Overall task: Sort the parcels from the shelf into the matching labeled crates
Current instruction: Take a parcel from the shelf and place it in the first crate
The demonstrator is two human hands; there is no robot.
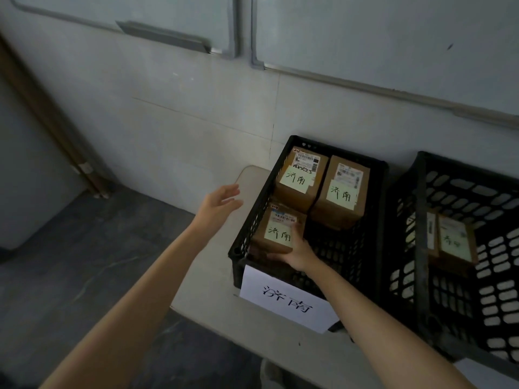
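Right hand (298, 252) grip around front parcel (278, 233)

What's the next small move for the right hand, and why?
Probably let go and lift out: the right hand grips the brown cardboard parcel low inside the black plastic crate, whose white paper label matches its green note.

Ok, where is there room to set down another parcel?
In the left crate, the front right is bare, between the held parcel, the back right parcel and the right wall. Its back row is full. The right crate looks bare in front.
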